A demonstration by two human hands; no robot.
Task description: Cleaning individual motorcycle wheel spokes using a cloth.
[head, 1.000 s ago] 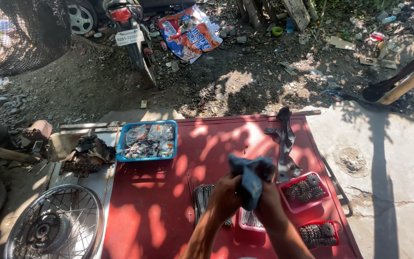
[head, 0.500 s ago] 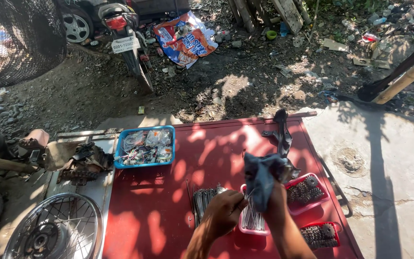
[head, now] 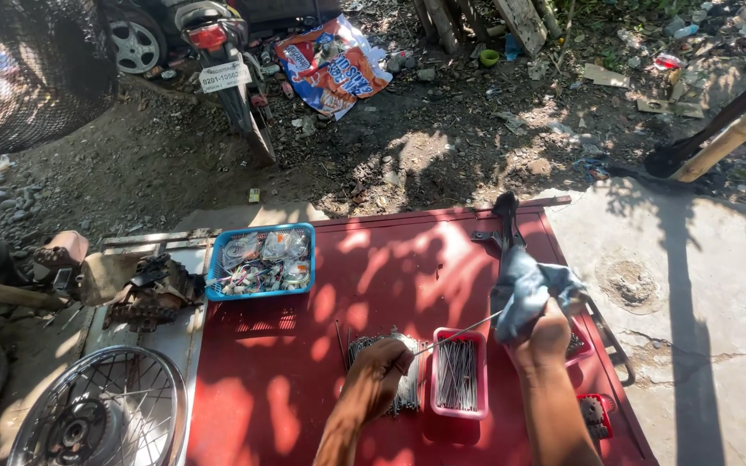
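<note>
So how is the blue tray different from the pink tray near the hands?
The blue tray is bigger, latticed, and full of mixed small parts in clear bags. The pink tray is narrower and holds only thin metal spokes laid lengthwise. The blue tray lies farther from both hands. Both rest on the red sheet.

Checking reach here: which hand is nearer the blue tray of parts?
Left. The left hand sits below and right of the blue tray; the right hand, gripping a grey rag, is farther right.

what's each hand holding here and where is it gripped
The left hand pinches a thin metal spoke at its near end. The right hand grips a grey-blue rag bunched around the spoke's far end.
</note>
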